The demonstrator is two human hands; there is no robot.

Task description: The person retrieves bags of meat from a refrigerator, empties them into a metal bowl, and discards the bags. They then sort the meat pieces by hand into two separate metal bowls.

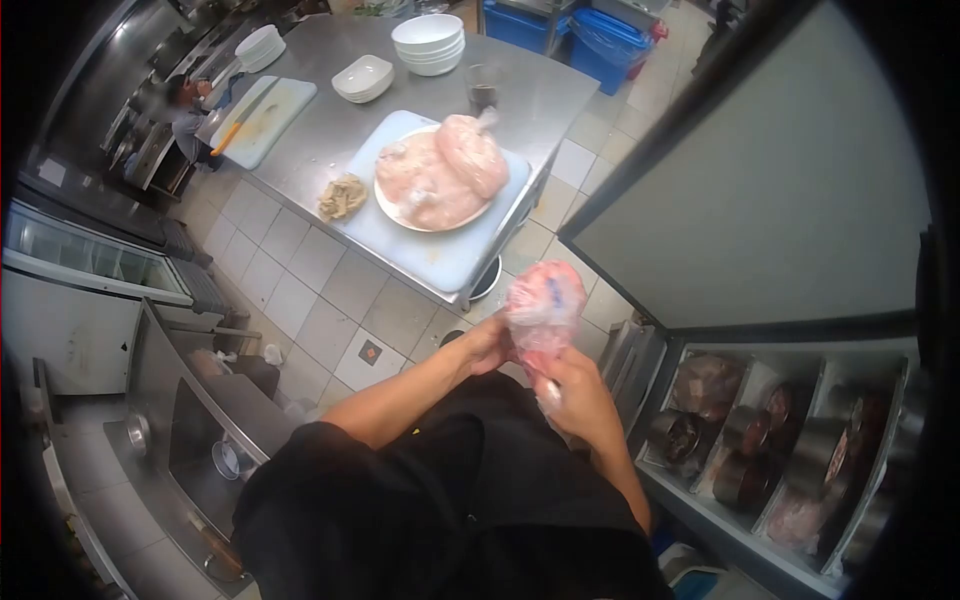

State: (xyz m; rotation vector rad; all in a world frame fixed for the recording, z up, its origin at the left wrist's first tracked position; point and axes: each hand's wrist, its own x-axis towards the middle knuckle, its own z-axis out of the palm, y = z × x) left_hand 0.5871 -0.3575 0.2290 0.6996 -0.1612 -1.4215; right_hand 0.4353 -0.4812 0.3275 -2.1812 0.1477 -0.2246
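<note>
A clear plastic bag of pink raw meat (545,305) is held up in front of my body, between both hands. My right hand (570,390) is closed round its narrow lower end. Against its left side rests my left hand (488,345), gripping it, with some fingertips hidden behind the plastic. Past the bag, a white plate (385,205) on a pale cutting board (440,262) carries more pale pink meat (430,175) in plastic. A crumpled brownish cloth or paper (342,198) lies at the board's left edge.
To my right, a freezer with its lid (770,200) raised holds metal containers and bagged meat (710,385). The steel table (330,130) bears stacked bowls (430,45) and a second board with an orange-handled knife (232,130). Another person (190,125) stands at the far left.
</note>
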